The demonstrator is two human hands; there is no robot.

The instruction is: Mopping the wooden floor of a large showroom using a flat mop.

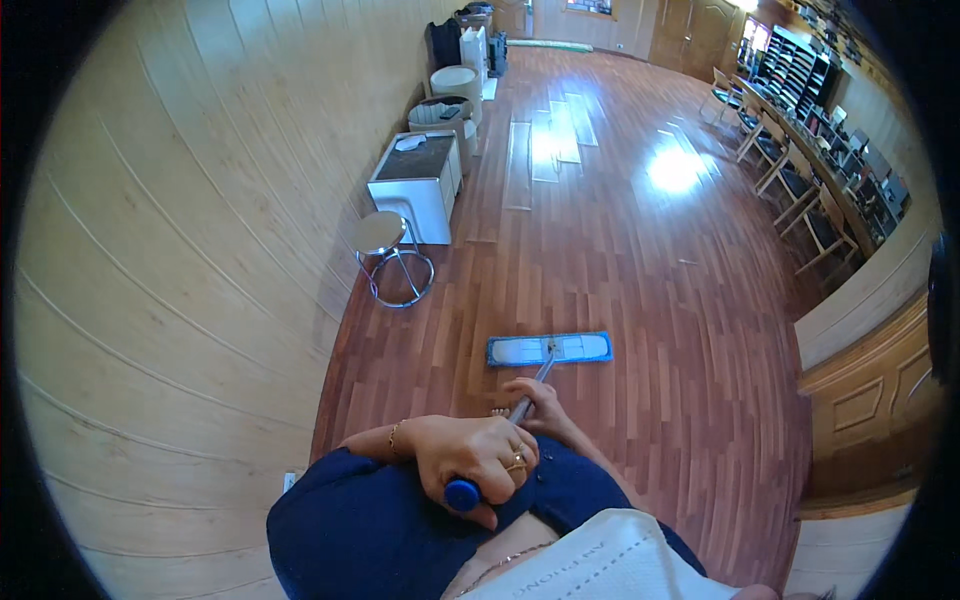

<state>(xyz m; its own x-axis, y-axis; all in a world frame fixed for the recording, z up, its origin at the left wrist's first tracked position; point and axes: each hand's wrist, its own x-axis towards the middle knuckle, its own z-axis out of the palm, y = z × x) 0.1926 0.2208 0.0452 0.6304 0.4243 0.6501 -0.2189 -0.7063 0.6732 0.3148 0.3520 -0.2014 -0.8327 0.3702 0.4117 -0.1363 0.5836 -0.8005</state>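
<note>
A flat mop with a blue rectangular head [550, 349] lies on the reddish wooden floor [620, 260] just in front of me. Its thin grey handle [541, 375] rises toward my chest and ends in a blue cap [462, 494]. My left hand [475, 455], with rings and a bracelet, is closed around the top of the handle just above that cap. My right hand [540, 402] grips the handle lower down, closer to the mop head. Both arms are in dark blue sleeves.
A light wooden plank wall [180, 280] runs along my left. Against it stand a round metal stool [382, 238], a white cabinet [415, 185] and two round bins [442, 112]. Chairs [800, 190] line a long desk at the right, with a wooden panelled counter [870, 390] nearer.
</note>
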